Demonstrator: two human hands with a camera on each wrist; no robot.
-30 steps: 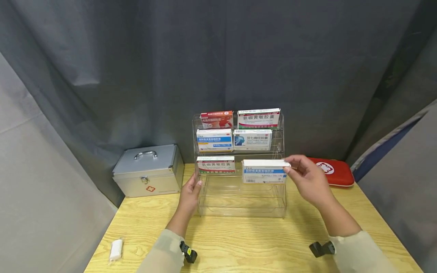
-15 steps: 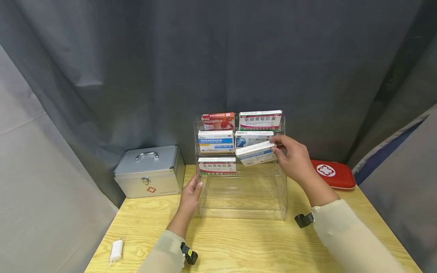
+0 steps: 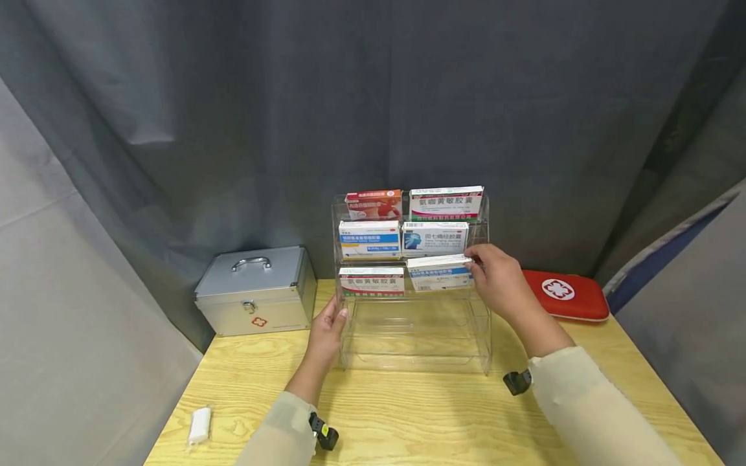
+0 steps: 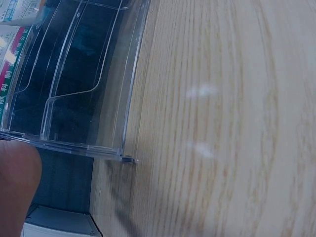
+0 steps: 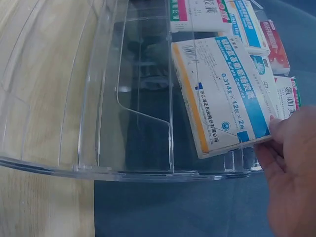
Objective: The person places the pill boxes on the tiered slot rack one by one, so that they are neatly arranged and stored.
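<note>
A clear tiered rack point(image 3: 416, 362) stands on the wooden table, with medicine boxes on its upper tiers. My right hand point(image 3: 502, 285) pinches the right end of a blue-and-white medicine box point(image 3: 440, 277) at the third tier, slightly tilted. In the right wrist view that medicine box point(image 5: 224, 94) shows an orange edge, and the thumb lies on its corner. Left of it on the same tier sits a white, red and green box point(image 3: 372, 283). My left hand point(image 3: 326, 331) holds the rack's left side; in the left wrist view only part of the hand point(image 4: 19, 173) shows.
Above are a red box point(image 3: 374, 206), another white-and-red box point(image 3: 446, 204), a blue-and-white box point(image 3: 370, 240) and a box with a head picture point(image 3: 434, 239). A silver case point(image 3: 253, 294) stands left, a red pouch point(image 3: 565, 296) right. A small white packet point(image 3: 199, 425) lies front left.
My right hand has carried the blue-and-white medicine box up and left, tilted it, then lowered and levelled it at the third tier's right side. The left hand has stayed at the rack.
</note>
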